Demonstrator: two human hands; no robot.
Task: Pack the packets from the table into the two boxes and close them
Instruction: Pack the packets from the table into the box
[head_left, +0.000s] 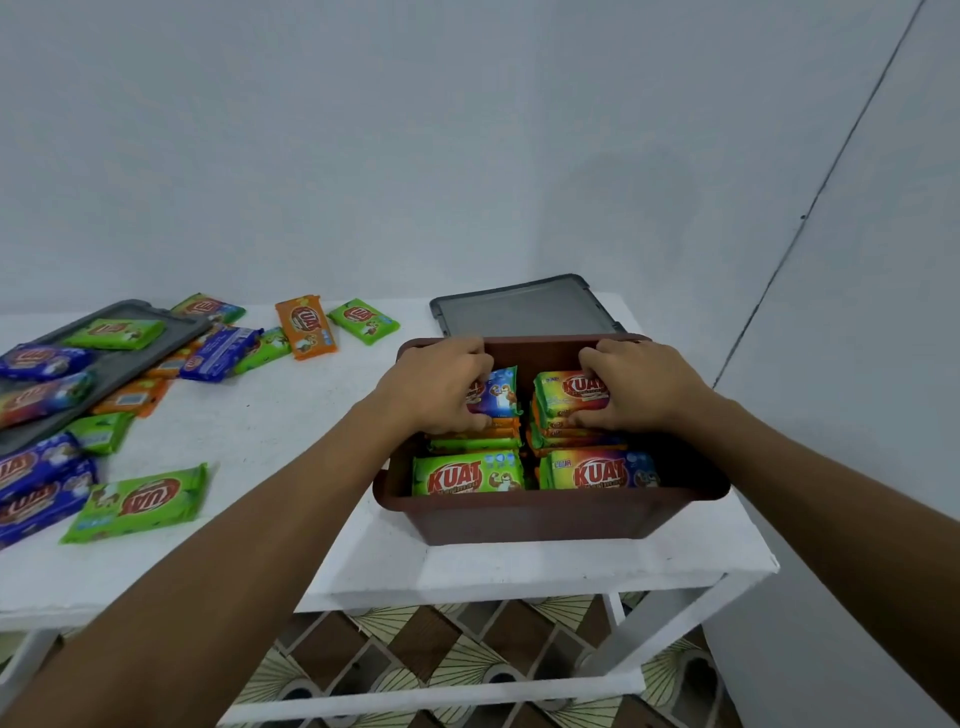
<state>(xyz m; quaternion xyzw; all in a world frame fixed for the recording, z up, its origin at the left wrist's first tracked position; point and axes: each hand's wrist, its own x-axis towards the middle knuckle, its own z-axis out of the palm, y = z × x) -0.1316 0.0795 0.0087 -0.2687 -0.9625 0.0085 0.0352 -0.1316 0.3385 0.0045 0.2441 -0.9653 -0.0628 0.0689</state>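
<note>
Both hands are working inside the brown box (519, 514), which is sitting on the right part of the white table (270, 426). The left hand (439, 387) is curling its fingers round a purple packet (500, 391) on top of the far left stack. The right hand (641, 387) is gripping a green and red packet (569, 389) on top of the far right stack. Two more packets are standing along the near wall, a green packet (467, 474) and a red and blue packet (602, 473).

The step in hand is probably seating these two top packets. Doing it well is likely coming down to pressing each one flat and squaring it against the far wall, so that neither stack is rising above the rim. The grey lid (524, 306) lying just behind the box is going to need a level top to close on. The wrappers are looking slippery, so a light grip and a late release are seeming wiser than squeezing.

Many loose packets (137, 501) are waiting on the left of the table, some lying on a second lid (130, 364); the second box is not showing
</note>
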